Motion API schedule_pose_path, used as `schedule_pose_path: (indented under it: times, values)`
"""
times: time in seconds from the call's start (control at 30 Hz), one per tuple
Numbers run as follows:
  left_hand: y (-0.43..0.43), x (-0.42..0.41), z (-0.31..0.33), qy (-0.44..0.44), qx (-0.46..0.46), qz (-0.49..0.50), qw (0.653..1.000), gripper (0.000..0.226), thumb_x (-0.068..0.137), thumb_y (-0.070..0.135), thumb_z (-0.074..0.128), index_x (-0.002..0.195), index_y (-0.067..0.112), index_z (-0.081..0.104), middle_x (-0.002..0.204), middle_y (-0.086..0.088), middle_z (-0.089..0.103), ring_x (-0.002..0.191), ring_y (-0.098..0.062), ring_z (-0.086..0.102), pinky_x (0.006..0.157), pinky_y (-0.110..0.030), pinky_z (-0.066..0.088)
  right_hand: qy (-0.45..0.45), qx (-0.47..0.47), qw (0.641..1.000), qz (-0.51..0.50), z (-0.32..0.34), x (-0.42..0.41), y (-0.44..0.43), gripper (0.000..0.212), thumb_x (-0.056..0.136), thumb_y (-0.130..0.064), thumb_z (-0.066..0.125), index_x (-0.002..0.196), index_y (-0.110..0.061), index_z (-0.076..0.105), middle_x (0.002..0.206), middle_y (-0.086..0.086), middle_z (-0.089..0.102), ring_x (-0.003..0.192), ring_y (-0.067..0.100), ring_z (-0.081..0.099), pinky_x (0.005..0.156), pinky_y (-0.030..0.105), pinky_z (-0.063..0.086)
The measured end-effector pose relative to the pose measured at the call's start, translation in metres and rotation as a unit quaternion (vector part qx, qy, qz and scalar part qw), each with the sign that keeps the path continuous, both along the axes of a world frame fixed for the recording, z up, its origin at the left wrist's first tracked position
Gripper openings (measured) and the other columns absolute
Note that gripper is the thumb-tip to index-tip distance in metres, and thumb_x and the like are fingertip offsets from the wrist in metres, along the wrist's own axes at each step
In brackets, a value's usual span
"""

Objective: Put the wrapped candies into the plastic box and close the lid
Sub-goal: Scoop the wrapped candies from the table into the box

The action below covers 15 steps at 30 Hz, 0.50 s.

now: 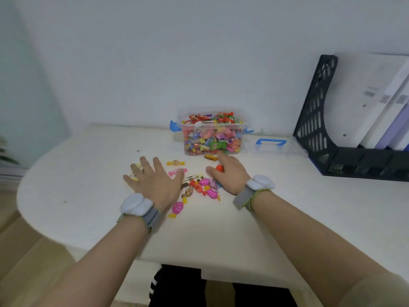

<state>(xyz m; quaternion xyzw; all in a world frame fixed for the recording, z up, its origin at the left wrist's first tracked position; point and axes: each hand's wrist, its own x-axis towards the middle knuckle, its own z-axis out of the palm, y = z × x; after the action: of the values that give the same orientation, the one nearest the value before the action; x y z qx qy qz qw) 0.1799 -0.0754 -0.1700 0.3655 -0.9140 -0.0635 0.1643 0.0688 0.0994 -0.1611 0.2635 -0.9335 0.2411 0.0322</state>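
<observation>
Both hands lie palm down on the white bench [88, 173], with a loose scatter of wrapped candies [200, 188] between them. The left hand [155, 181] is spread wide, fingers fanned and flat, holding nothing; a few pale yellow wrappers peek out from under its fingertips, and a pink twist candy [177, 172] lies just off its thumb. Beyond that thumb sits an orange-and-yellow candy [175, 162], apart from the hand. Near the left wrist, on its inner side, a pink polka-dot candy [177, 207] rests alone.

The right hand [228, 173] is loosely curled, fingers pointing ahead, with an orange-red candy [219, 168] tucked between thumb and forefinger; whether it is truly gripped or only touched I cannot tell. A dark gold candy [210, 157] lies just ahead of its fingertips.

Straight beyond the right hand's fingers stands the clear plastic box [213, 131], uncovered and heaped nearly full with bright candies, blue latches at its ends. Its clear lid [278, 148] with a blue handle lies flat on the bench, past the right hand and off to its outer side. Farther that way stands a dark file rack [318, 111] holding white folders. Each wrist carries a white device on a grey strap.
</observation>
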Motion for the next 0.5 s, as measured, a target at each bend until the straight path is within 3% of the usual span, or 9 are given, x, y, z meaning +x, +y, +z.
schedule_pose_path:
  times: [0.1,0.23,0.37,0.5]
  values:
    - [-0.018,0.002,0.002,0.000,0.054,0.008,0.999,0.086,0.086,0.078,0.030,0.150,0.020,0.034,0.158,-0.012,0.026,0.142,-0.040,0.025,0.116,-0.054,0.017,-0.003,-0.017,1.000,0.024,-0.001,-0.006,-0.014,0.076,0.088,-0.066,0.043,0.151,-0.027,0.025,0.154,0.002,0.036,0.141,0.025,0.029,0.112,0.040,0.027]
    - [-0.028,-0.001,0.000,0.040,0.076,-0.132,0.988,0.081,0.091,0.073,0.026,0.146,0.016,0.037,0.152,-0.011,0.038,0.138,-0.033,0.036,0.114,-0.049,0.025,-0.005,-0.004,0.999,0.046,-0.003,-0.016,-0.022,0.069,0.089,-0.066,0.042,0.148,-0.033,0.031,0.152,-0.003,0.039,0.140,0.024,0.029,0.111,0.041,0.027]
    - [-0.037,-0.009,0.002,0.072,0.204,-0.227,0.949,0.082,0.090,0.075,0.027,0.155,0.025,0.025,0.160,0.002,0.030,0.148,-0.020,0.027,0.122,-0.049,0.007,-0.007,-0.017,0.996,0.086,-0.001,-0.015,-0.022,0.062,0.092,-0.064,0.039,0.144,-0.030,0.039,0.151,-0.005,0.038,0.139,0.021,0.029,0.113,0.039,0.024]
    - [-0.046,-0.021,0.007,0.060,0.217,-0.267,0.937,0.080,0.086,0.076,0.030,0.154,0.033,0.027,0.159,0.005,0.034,0.146,-0.020,0.031,0.122,-0.048,0.015,-0.033,0.004,0.991,0.128,0.004,-0.003,-0.016,0.084,0.081,-0.080,0.040,0.148,-0.031,0.030,0.152,-0.004,0.032,0.140,0.020,0.025,0.114,0.041,0.022]
